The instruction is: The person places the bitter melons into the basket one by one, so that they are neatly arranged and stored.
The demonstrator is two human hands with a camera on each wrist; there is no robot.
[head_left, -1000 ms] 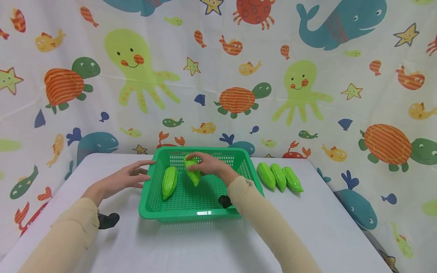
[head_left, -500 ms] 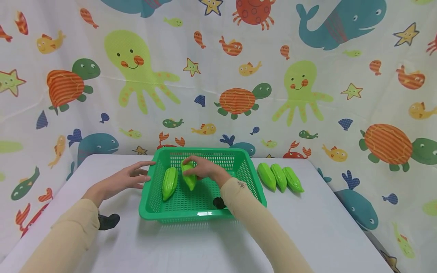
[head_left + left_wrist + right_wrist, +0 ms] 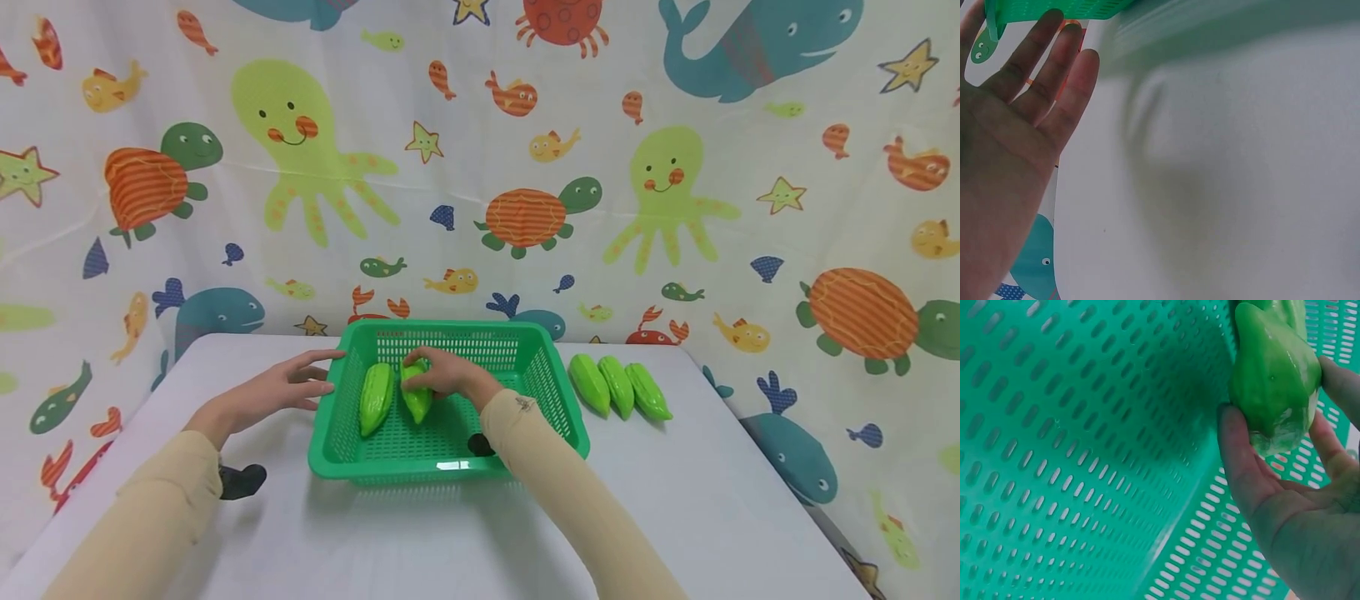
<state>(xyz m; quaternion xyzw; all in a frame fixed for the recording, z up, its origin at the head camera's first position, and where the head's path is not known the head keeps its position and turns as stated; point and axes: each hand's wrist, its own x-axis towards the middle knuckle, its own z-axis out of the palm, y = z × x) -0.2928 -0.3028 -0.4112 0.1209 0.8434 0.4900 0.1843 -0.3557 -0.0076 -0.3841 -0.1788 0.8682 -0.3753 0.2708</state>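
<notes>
My right hand [image 3: 446,372] reaches into a green plastic basket [image 3: 321,454] and grips a glossy green bitter melon [image 3: 417,400] with thumb and fingers around its upper end. In the right wrist view the melon [image 3: 1275,381] sits between thumb and fingers [image 3: 1238,447], close over the basket floor. A second bitter melon [image 3: 376,400] lies just left of it, along the basket's left side. My left hand [image 3: 262,392] stays outside, fingers spread, fingertips right at the left rim. Its palm and extended fingers [image 3: 1066,103] show in the left wrist view.
Three more bitter melons [image 3: 617,387] lie side by side on the white table [image 3: 720,500], right of the basket. A curtain [image 3: 465,133] printed with sea animals hangs behind the table. Black wrist devices [image 3: 242,482] show below each forearm.
My right hand has moved the bitter melon left and lower in the basket, alongside the other one. The left hand keeps its place at the rim. The head view has shifted slightly.
</notes>
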